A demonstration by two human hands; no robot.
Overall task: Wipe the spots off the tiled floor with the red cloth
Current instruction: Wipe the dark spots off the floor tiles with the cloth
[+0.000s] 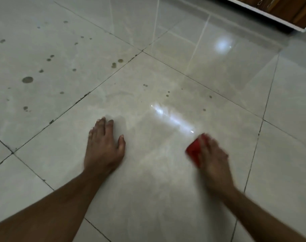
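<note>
No containers in view. Left hand (pixel 104 147) lay flat on the tiled floor (pixel 148 189), fingers (pixel 101 124) straight & slightly apart, thumb out to the side, holding nothing. Right hand (pixel 212 159) (motion-blurred) pressed on the red cloth (pixel 194 151), which sat on the floor under & just left of the hand; whether its fingers were curled round the cloth or flat on it, can't tell. Dark spots (pixel 27 80) dotted the tile to the upper left, w/ a few small ones beyond both hands. A white-edged wooden cabinet (pixel 288 9) stood at the far upper right.
</note>
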